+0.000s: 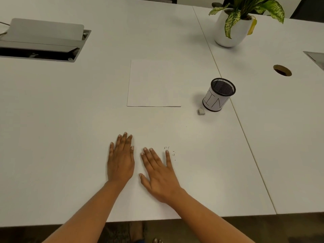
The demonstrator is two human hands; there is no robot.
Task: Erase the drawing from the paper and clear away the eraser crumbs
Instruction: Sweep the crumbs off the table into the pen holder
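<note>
A: The hands?
B: The left hand (121,162) and right hand (159,176) lie flat on the table (70,120), fingers straight, grasping nothing.
A: The crumbs?
B: The eraser crumbs (171,152) sit at the right hand's outer fingertip; the paper (154,83) lies well ahead of both hands, the eraser (201,111) ahead-right.

A white counter (70,120) has a seam running front to back right of centre. At far left, a grey cable hatch (42,41) is set into it with its lid raised. A leafy plant in a white pot (228,30) stands at the far right, with a round cable hole (282,70) nearer.
</note>
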